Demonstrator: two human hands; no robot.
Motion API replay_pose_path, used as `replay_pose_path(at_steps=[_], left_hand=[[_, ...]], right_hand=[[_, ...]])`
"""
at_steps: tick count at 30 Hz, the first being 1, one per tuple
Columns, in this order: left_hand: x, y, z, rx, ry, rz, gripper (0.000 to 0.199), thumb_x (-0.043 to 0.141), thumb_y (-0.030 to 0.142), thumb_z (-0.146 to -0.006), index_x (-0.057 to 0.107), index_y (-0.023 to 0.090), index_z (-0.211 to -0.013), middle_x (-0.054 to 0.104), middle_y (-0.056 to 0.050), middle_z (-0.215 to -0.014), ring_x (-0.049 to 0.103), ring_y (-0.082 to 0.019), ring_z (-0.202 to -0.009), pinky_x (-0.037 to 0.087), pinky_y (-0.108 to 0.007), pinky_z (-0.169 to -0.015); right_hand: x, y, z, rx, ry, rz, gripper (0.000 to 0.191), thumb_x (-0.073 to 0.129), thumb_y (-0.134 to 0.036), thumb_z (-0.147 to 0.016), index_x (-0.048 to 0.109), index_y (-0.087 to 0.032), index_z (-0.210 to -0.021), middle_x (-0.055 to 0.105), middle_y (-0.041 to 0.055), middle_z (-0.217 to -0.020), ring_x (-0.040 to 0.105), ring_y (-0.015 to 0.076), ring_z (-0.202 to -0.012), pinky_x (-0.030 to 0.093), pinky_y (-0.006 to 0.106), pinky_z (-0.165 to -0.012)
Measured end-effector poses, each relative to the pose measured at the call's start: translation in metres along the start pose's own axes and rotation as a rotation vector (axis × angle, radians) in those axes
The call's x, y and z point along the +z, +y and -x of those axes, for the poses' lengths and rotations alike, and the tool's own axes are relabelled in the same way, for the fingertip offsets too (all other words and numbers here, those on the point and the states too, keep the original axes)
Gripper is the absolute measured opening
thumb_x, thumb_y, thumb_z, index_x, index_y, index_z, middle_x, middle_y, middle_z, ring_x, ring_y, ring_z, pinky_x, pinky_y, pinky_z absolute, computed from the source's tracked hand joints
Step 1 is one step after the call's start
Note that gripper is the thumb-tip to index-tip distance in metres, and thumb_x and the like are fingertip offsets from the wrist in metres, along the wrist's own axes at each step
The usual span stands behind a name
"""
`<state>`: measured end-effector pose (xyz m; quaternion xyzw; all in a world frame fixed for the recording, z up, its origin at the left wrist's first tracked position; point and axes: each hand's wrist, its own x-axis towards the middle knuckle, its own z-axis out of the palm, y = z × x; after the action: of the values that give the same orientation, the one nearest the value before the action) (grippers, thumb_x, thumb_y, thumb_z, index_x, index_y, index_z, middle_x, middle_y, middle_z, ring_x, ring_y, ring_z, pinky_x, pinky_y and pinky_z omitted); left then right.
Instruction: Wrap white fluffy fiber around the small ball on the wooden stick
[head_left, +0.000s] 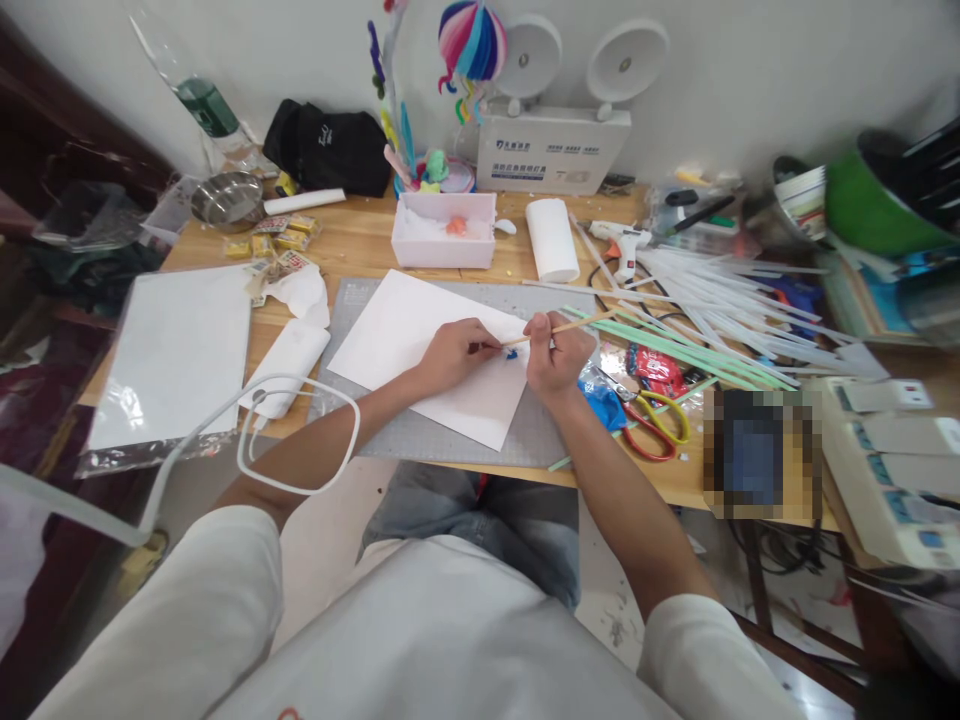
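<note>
A thin wooden stick [574, 325] is gripped in my right hand [559, 350], its fingers curled round it in a fist. Its near tip meets the pinched fingertips of my left hand [457, 350], over a white sheet of paper [405, 330]. Just below that tip shows a small blue bit [512, 353]; whether it clings to the stick or lies on the paper I cannot tell. Under the paper is a grey cutting mat [536, 425]. Scissors [652, 430] with red and yellow handles lie right of my right hand, beside a blue packet [602, 402].
White strips [712, 290] and green strips [697, 345] spread at the right, near a glue gun [622, 240]. A pink-white box [442, 235] and a paper roll [553, 240] stand behind. A white lamp arm [199, 430] curves over my left forearm. Power strips [889, 460] lie far right.
</note>
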<state>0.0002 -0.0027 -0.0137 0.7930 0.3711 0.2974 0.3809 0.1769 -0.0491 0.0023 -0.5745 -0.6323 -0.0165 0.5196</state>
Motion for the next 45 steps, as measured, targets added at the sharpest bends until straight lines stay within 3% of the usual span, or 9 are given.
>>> replay_pose_path(at_steps=[6, 13, 20, 27, 32, 36, 40, 45], left_hand=[[0.001, -0.002, -0.001, -0.027, 0.031, -0.025, 0.007, 0.073, 0.024, -0.087, 0.080, 0.022, -0.087, 0.071, -0.003, -0.086, 0.062, -0.015, -0.074, 0.048, -0.029, -0.075], [0.002, -0.004, -0.003, -0.032, 0.025, -0.041, 0.009, 0.069, 0.022, -0.089, 0.078, 0.021, -0.088, 0.070, -0.003, -0.086, 0.061, -0.015, -0.075, 0.048, -0.029, -0.075], [0.004, -0.006, -0.005, -0.035, 0.027, -0.051, 0.009, 0.068, 0.023, -0.090, 0.075, 0.019, -0.086, 0.068, -0.002, -0.083, 0.060, -0.014, -0.073, 0.045, -0.028, -0.071], [0.005, -0.006, -0.004, -0.033, 0.032, -0.051, 0.010, 0.067, 0.026, -0.091, 0.074, 0.019, -0.087, 0.069, -0.003, -0.085, 0.059, -0.014, -0.073, 0.045, -0.028, -0.071], [0.000, 0.002, -0.003, -0.030, 0.086, 0.006, 0.026, 0.050, 0.032, -0.101, 0.070, 0.017, -0.091, 0.070, -0.005, -0.086, 0.062, -0.016, -0.079, 0.045, -0.029, -0.074], [-0.003, 0.003, -0.001, -0.018, 0.073, 0.052, 0.029, 0.042, 0.030, -0.102, 0.067, 0.017, -0.097, 0.071, -0.005, -0.091, 0.063, -0.017, -0.083, 0.047, -0.029, -0.078], [-0.003, 0.001, 0.003, 0.051, 0.053, 0.004, 0.017, 0.054, 0.021, -0.090, 0.066, 0.016, -0.103, 0.068, -0.004, -0.092, 0.057, -0.015, -0.074, 0.046, -0.028, -0.073], [-0.004, 0.009, 0.009, 0.055, -0.073, -0.180, 0.047, 0.077, 0.025, -0.077, 0.062, 0.021, -0.121, 0.062, -0.005, -0.112, 0.058, -0.014, -0.077, 0.048, -0.028, -0.072]], right_hand=[[-0.004, -0.001, 0.002, 0.002, 0.104, -0.038, 0.056, 0.032, -0.051, -0.104, 0.055, -0.023, -0.061, 0.051, 0.0000, -0.050, 0.048, 0.0126, -0.049, 0.033, 0.031, -0.055], [-0.001, -0.002, 0.004, -0.064, -0.059, -0.018, 0.057, 0.030, -0.051, -0.104, 0.047, -0.023, -0.057, 0.051, 0.0011, -0.051, 0.046, 0.0122, -0.050, 0.030, 0.031, -0.054], [0.002, -0.001, 0.004, -0.165, -0.035, 0.042, 0.051, 0.032, -0.044, -0.105, 0.046, -0.024, -0.061, 0.052, 0.0009, -0.053, 0.047, 0.0121, -0.051, 0.030, 0.030, -0.054], [0.003, 0.000, 0.004, -0.213, -0.092, 0.018, 0.046, 0.034, -0.041, -0.105, 0.044, -0.024, -0.063, 0.050, 0.0000, -0.054, 0.043, 0.0126, -0.051, 0.027, 0.032, -0.055], [0.004, 0.000, 0.003, -0.294, -0.114, 0.032, 0.041, 0.038, -0.035, -0.105, 0.049, -0.023, -0.067, 0.056, 0.0012, -0.059, 0.048, 0.0126, -0.055, 0.028, 0.031, -0.056], [0.010, -0.001, 0.001, -0.255, -0.209, 0.073, 0.045, 0.034, -0.040, -0.106, 0.050, -0.022, -0.068, 0.059, 0.0021, -0.062, 0.049, 0.0127, -0.057, 0.029, 0.031, -0.057], [0.013, -0.003, -0.003, -0.211, -0.231, 0.023, 0.047, 0.036, -0.045, -0.105, 0.048, -0.023, -0.066, 0.058, 0.0013, -0.060, 0.049, 0.0121, -0.055, 0.029, 0.030, -0.057], [0.004, -0.003, -0.005, -0.050, -0.064, 0.002, 0.055, 0.035, -0.051, -0.104, 0.049, -0.023, -0.059, 0.052, 0.0000, -0.052, 0.049, 0.0122, -0.052, 0.032, 0.030, -0.057]])
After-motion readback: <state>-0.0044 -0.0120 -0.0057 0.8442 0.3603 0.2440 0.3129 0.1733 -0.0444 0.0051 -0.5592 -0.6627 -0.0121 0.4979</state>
